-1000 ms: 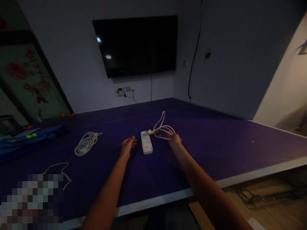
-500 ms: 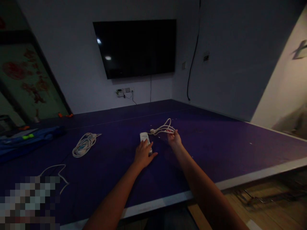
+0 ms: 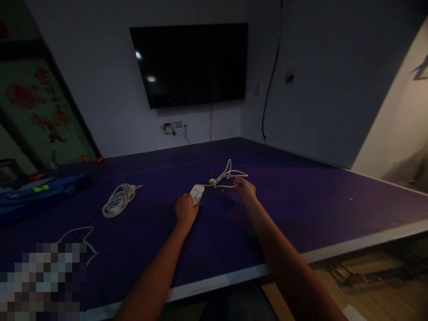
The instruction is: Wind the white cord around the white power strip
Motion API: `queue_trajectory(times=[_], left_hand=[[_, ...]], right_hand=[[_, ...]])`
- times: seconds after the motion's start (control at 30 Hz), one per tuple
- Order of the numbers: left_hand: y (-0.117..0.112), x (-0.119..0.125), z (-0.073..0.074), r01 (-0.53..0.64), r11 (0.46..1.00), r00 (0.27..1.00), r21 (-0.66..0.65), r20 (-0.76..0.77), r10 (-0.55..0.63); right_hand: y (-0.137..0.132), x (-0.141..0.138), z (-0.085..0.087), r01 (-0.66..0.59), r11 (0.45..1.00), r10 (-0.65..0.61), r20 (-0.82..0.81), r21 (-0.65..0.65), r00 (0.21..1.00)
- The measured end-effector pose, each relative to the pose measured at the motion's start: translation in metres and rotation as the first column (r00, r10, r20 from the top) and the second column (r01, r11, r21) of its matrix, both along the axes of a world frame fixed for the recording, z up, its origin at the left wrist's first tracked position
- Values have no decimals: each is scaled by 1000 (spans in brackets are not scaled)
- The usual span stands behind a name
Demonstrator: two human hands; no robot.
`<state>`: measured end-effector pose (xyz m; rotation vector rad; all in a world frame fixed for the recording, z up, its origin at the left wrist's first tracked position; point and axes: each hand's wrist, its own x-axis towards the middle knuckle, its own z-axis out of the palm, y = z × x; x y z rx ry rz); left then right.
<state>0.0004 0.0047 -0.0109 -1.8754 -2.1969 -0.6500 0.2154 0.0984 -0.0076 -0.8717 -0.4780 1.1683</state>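
A white power strip (image 3: 197, 192) lies at the middle of the purple tabletop (image 3: 214, 240), tilted to the right at its far end. My left hand (image 3: 186, 208) is closed around its near end, which the fingers cover. From the far end runs a white cord (image 3: 227, 172), spread in loose loops with a pale plug (image 3: 212, 182) among them. My right hand (image 3: 245, 189) pinches a strand of this cord between thumb and fingers, right of the strip.
Further left lies a coiled white cord (image 3: 120, 200). Blue cloth (image 3: 50, 191) rests at the far left, and another thin white cord (image 3: 88, 240) near the front left. A television (image 3: 190, 64) hangs above wall sockets (image 3: 174, 127). The table's white edge (image 3: 217, 281) runs close in front.
My left hand has shifted left and wrapped round the strip, turning it so its near end swung left. The cord loops have spread apart beside my right hand.
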Motion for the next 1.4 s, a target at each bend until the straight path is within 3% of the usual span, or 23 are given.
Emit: queue_trajectory(times=[0.17, 0.33, 0.5, 0.67, 0.83, 0.9, 1.2, 1.4], left_hand=[[6, -9, -5, -83, 996, 989, -42, 119, 88], [9, -10, -11, -59, 997, 986, -55, 153, 67], [12, -14, -11, -79, 990, 955, 113, 294, 42], [18, -22, -10, -164, 916, 830, 366, 553, -72], [23, -24, -16, -208, 823, 669, 529, 691, -275], [24, -24, -18, -198, 803, 637, 562, 696, -330], [24, -23, -16, -241, 822, 655, 516, 711, -254], [21, -24, -14, -276, 813, 633, 512, 734, -247]], right_hand=[[3, -3, -2, 5, 988, -14, 55, 157, 998], [8, -2, -4, 130, 933, -168, 88, 335, 982], [12, 0, -6, 211, 871, -291, 120, 444, 949], [17, 2, -11, 265, 858, -363, 153, 440, 919], [19, -1, -13, 207, 892, -315, 223, 401, 923], [17, -2, -12, 195, 909, -296, 240, 370, 924], [-2, -10, 1, 28, 973, -74, 195, 230, 978], [-7, -19, 1, -148, 958, 87, 243, 246, 966]])
